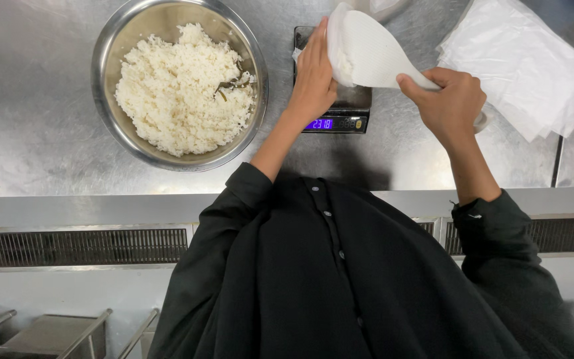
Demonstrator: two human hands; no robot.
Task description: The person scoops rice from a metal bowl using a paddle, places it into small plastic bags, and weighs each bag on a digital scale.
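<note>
Head view, looking straight down over a steel counter (28, 100).

Right hand (450, 103): fingers curled shut around the handle of a white rice paddle (370, 53), thumb pressed along the top of the handle. Wrist bent, forearm coming up from lower right, dark sleeve pushed back to mid-forearm. Paddle blade points left and up, tilted, and sits over the scale.

Left hand (313, 73): reaches forward from lower centre, forearm bare, sleeve bunched at the elbow. Palm faces the paddle blade and lies against its left edge; fingers extended upward and together, not closed round anything I can make out. Whatever lies beneath palm and blade is hidden.

Small digital kitchen scale (340, 113) sits beneath both hands, its display lit blue-violet, mostly covered by hand and paddle.

Left of the scale, just beside it: a large steel bowl (107, 53) holding cooked white rice (174, 86) with a few dark green leaf strips on the right side.

Upper right: a stack of thin white sheets (526, 60), apart from the hands.
</note>
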